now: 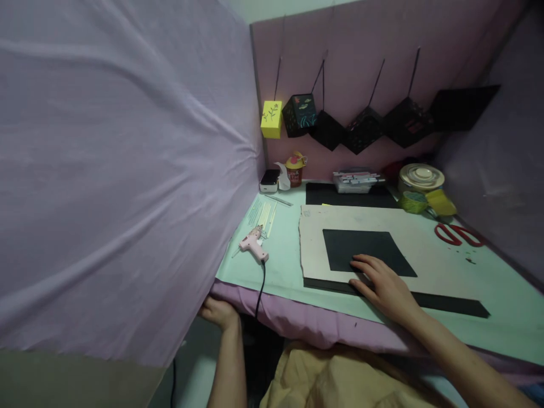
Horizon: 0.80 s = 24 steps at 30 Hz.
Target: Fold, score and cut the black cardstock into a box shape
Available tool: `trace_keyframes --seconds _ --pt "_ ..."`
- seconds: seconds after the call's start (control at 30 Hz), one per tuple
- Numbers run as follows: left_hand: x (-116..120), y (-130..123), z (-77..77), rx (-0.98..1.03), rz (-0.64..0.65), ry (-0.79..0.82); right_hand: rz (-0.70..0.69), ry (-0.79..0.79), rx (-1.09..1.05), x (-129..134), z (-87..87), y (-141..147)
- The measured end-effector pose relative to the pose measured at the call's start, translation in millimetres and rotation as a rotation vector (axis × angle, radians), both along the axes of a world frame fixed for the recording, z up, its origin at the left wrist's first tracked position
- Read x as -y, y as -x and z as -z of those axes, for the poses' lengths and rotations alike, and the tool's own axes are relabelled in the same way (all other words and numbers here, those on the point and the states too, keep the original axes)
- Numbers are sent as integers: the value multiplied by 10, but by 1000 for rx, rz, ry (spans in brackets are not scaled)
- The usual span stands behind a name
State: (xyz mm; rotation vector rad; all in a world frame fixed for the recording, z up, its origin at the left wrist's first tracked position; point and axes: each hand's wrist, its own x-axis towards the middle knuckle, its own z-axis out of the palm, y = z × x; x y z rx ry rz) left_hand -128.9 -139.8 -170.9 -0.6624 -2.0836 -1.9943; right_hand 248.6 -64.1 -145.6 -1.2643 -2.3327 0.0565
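Through the head camera I have the right hand palm down, fingers a little spread and closed on nothing. Fingertips rest on the near edge of a black card; the card lies flat on a pale board, its far edge toward the wall. A dark strip shows along the board's near side.

Left hand at the table's front edge, beside the hanging curtain. Its fingertips are hidden from me; I cannot tell how wide they stand or whether they hold anything.

Left of the board: pink glue gun on its side, black cord running over the edge. Right of it: red-handled scissors. Behind: a tray of pens. Above hang a yellow box and several dark ones.
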Motion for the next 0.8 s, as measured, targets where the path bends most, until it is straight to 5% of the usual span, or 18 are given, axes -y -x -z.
trace_keyframes --seconds 0.17,0.37,0.47,0.6,0.7,0.8 --pt "-25 -122 277 49 -118 -258 0 10 -9 0 -15 13" --pt "126 -367 366 281 -32 -205 -20 5 -83 10 -80 7" --pt "299 -677 169 109 103 -215 -15 -9 -174 8 -173 -100" --pt "271 -1210 -359 -236 571 -157 30 24 -206 -36 -246 -332" --pt "-178 -1625 -752 -588 1070 183 -4 41 -135 -147 -254 -423" --pt "-857 -2020 -911 -884 1240 483 -34 27 -84 -376 -277 -369"
